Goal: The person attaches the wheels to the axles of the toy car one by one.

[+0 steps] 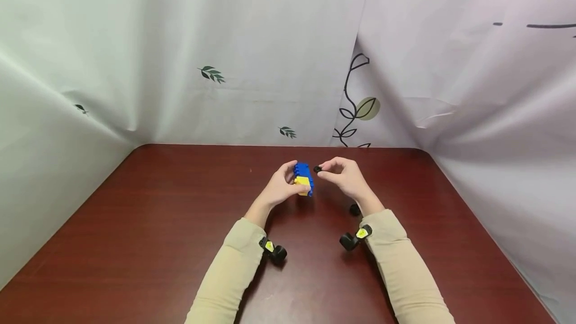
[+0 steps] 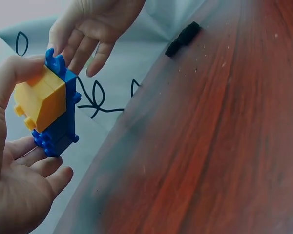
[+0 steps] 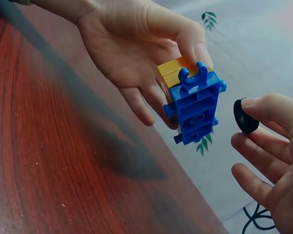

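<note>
My left hand (image 1: 280, 187) grips a toy-brick vehicle body, a blue chassis (image 3: 198, 111) with yellow bricks (image 2: 41, 99) stacked on one end. The thumb lies on the yellow part and the fingers are at the far side. In the right wrist view the chassis underside faces the camera, showing ribs, side pegs and a forked hook at one end. Between thumb and fingertips my right hand (image 1: 345, 178) pinches a small black toy wheel (image 3: 245, 116). The wheel is held just right of the chassis, apart from it.
More black wheel-like pieces (image 1: 355, 209) lie on the brown wooden table (image 1: 180, 224) near my right wrist; the left wrist view shows them as a dark cluster (image 2: 184, 38). Pale patterned cloth (image 1: 270, 54) hangs behind the table. Each sleeve carries a black wrist camera (image 1: 349, 241).
</note>
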A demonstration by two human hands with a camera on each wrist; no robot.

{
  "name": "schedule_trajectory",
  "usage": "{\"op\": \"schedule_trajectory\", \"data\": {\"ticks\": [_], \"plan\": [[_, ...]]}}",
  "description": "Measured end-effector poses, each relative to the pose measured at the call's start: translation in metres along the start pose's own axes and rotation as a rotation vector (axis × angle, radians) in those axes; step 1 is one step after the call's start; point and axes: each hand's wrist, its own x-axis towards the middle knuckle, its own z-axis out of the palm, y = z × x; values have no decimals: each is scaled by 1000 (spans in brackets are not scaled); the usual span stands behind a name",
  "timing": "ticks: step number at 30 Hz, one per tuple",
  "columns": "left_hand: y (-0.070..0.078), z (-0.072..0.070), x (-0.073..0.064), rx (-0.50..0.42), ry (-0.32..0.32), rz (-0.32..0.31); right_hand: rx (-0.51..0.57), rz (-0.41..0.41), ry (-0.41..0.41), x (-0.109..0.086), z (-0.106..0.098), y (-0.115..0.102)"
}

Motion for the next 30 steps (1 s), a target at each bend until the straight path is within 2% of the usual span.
{"op": "schedule_trajectory", "data": {"ticks": [5,15,17,22,24,30], "plan": [[2,1,-2,-31,-3,-7,-60,-5,-36,-7,1,-15],[3,2,-3,-9,-60,-24,-76,-20,-77,-11,2,-22],[10,1,-7,-12,-74,-26,-77,-27,-81,-12,2,-23],[9,2,-6,18,-42,-8,-81,-57,-74,-4,1,-2],[1,2,-2,32,-16,1,-84,-77,-74,0,1,7],[2,2,-3,24,-13,7,-73,-102,-82,-1,1,5]]}}
